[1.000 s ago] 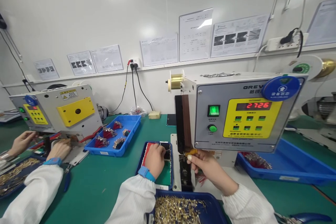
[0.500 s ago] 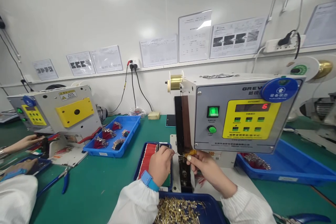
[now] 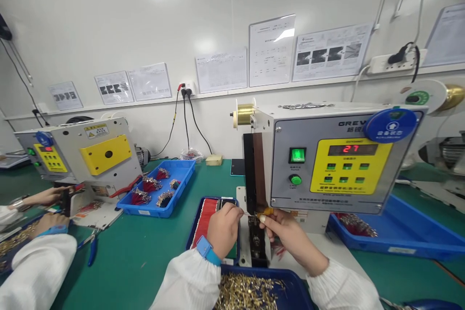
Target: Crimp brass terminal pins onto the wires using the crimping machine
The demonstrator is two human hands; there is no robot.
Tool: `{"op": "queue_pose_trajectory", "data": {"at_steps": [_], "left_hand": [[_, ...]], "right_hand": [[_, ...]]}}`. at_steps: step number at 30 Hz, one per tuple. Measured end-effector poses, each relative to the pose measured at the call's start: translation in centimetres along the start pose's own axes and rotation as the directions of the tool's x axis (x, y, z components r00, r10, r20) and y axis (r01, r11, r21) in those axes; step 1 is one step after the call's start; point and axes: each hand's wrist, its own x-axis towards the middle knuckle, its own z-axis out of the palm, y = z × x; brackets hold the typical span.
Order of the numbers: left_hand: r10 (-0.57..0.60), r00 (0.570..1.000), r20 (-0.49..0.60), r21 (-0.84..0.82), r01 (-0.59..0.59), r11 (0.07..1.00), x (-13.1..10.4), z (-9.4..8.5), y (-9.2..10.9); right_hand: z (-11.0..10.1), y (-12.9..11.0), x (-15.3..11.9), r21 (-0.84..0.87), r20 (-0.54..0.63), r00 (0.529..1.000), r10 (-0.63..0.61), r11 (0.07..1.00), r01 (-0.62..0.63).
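Note:
At the black crimping head (image 3: 256, 240) of the grey machine (image 3: 290, 189), both my hands are closed in pinches from opposite sides. My left hand (image 3: 224, 230), with a blue wrist strap, grips a thin pale wire (image 3: 247, 213) that runs toward the head. Between the thumb and fingers of my right hand (image 3: 288, 235) is a small yellow piece (image 3: 268, 211); its kind I cannot make out. Below them lies a dark blue tray (image 3: 286, 295) of loose brass terminals (image 3: 247, 293). Red wires (image 3: 206, 218) fill a tray left of the head, partly behind my left hand.
A blue bin (image 3: 410, 247) with red-wired terminals stands at right, another blue bin (image 3: 154, 210) at left. A co-worker's hands (image 3: 51, 223) are at a second machine (image 3: 105, 155) on the far left. Blue-handled pliers (image 3: 92, 251) lie on the green bench (image 3: 138, 261).
My hands have hardly moved. The machine's red display has gone from 6 to 27. The co-worker's near arm has moved rightward, and the display on their machine now shows red.

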Motion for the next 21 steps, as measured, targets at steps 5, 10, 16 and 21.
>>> {"op": "queue_pose_trajectory", "data": {"at_steps": [5,10,16,21], "left_hand": [[0.034,0.999,-0.036,-0.029,-0.035,0.999,0.0,-0.07,0.05],[0.046,0.998,-0.041,-0.043,-0.048,0.998,0.01,-0.07,0.17],[0.046,0.999,-0.028,-0.03,-0.047,0.998,0.0,-0.17,0.24],[0.062,0.997,-0.04,-0.013,-0.062,0.998,-0.07,-0.26,0.27]], "right_hand": [[0.04,0.04,0.03,0.013,-0.012,1.0,0.0,1.0,0.0],[0.06,-0.4,-0.2,0.01,-0.007,1.0,0.004,1.0,-0.004],[0.09,-0.75,-0.35,0.011,-0.011,1.0,0.002,1.0,-0.002],[-0.13,-0.3,-0.25,0.014,0.006,1.0,-0.021,1.0,0.021]]}}
